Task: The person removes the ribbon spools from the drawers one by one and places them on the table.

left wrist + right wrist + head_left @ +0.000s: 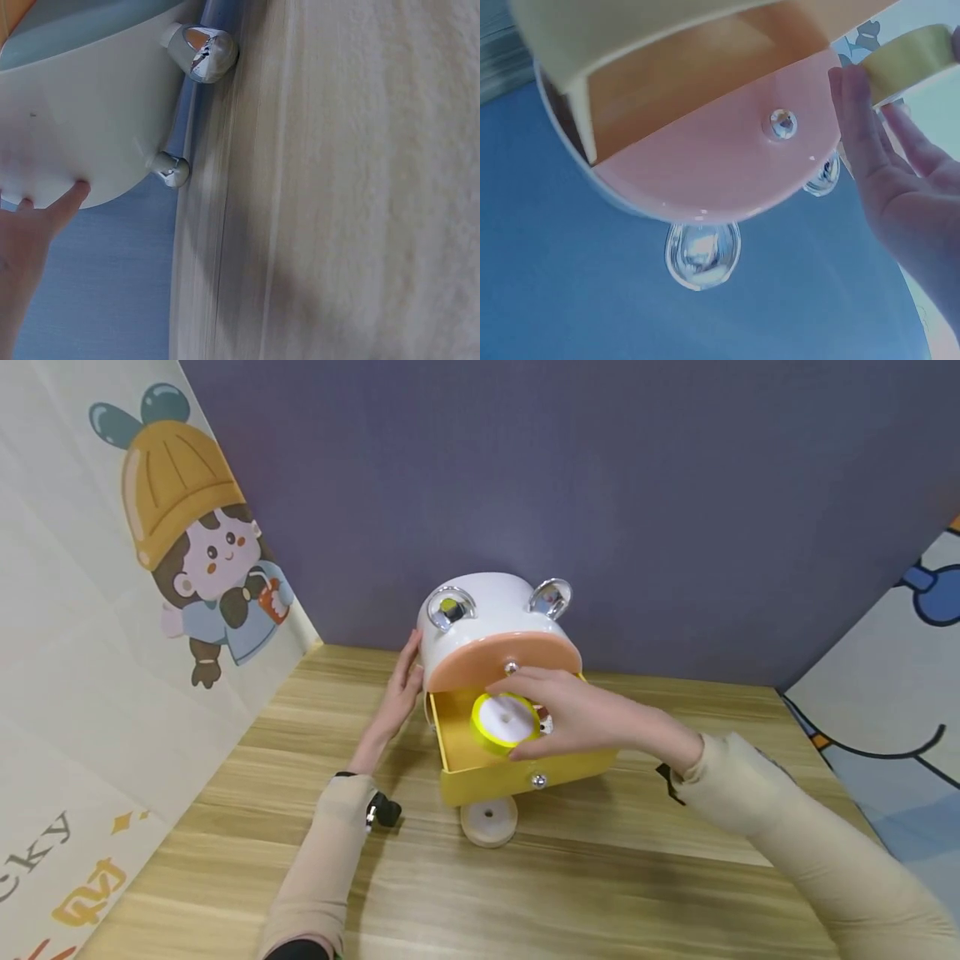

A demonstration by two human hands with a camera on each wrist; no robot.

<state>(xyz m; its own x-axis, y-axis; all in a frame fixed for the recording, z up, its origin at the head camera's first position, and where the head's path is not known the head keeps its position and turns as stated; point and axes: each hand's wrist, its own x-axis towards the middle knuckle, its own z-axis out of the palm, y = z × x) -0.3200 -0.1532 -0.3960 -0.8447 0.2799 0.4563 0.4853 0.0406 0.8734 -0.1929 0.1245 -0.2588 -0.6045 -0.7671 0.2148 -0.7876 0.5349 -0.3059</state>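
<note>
Roll, yellow-rimmed with white face, is over open yellow drawer; can't tell whether it touches bottom. Fingers of my right hand pinch it across rim, spread about as wide as roll. Looks light and stiff, perhaps slick on face; rim seems best hold. White face points up toward me; round, so no long axis, short axle line runs through its centre. My left hand rests against side of white cabinet, fingers fairly straight.
</note>
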